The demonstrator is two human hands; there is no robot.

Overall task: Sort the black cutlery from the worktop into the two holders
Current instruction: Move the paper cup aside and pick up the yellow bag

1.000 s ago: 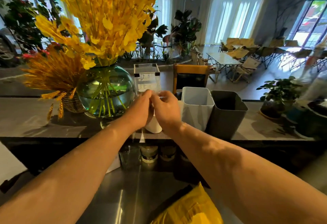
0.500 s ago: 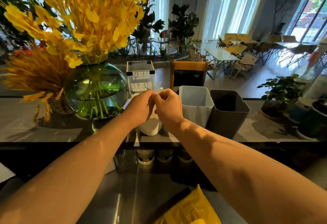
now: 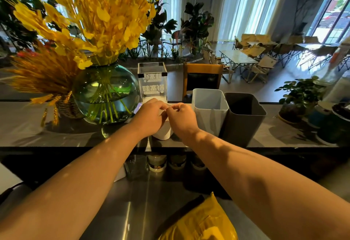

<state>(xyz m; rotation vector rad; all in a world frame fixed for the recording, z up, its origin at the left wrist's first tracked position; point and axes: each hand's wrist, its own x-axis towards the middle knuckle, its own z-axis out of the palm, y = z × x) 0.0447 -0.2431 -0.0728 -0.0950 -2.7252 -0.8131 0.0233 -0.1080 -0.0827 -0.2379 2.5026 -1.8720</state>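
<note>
A small white cup (image 3: 162, 134) stands on the dark raised counter (image 3: 47, 135), and both my hands meet over it. My left hand (image 3: 150, 119) curls round the cup's upper part, its fingertips pinching the pale rim. My right hand (image 3: 181, 121) pinches the same rim from the right, touching the left fingertips. Just right of the hands stand a white square bin (image 3: 210, 107) and a dark grey square bin (image 3: 244, 115), side by side, both open at the top. No black cutlery shows; the cup's inside is hidden by my hands.
A round green glass vase (image 3: 106, 95) of yellow flowers and a clear acrylic box (image 3: 152, 82) stand left of and behind the cup. Potted plants (image 3: 301, 95) sit at the counter's right. Jars (image 3: 156, 164) line the shelf below. A yellow bag (image 3: 200, 222) lies on the steel worktop (image 3: 121, 211).
Both hands stay pinched together over the white cup; they have barely shifted. The view has swung slightly.
</note>
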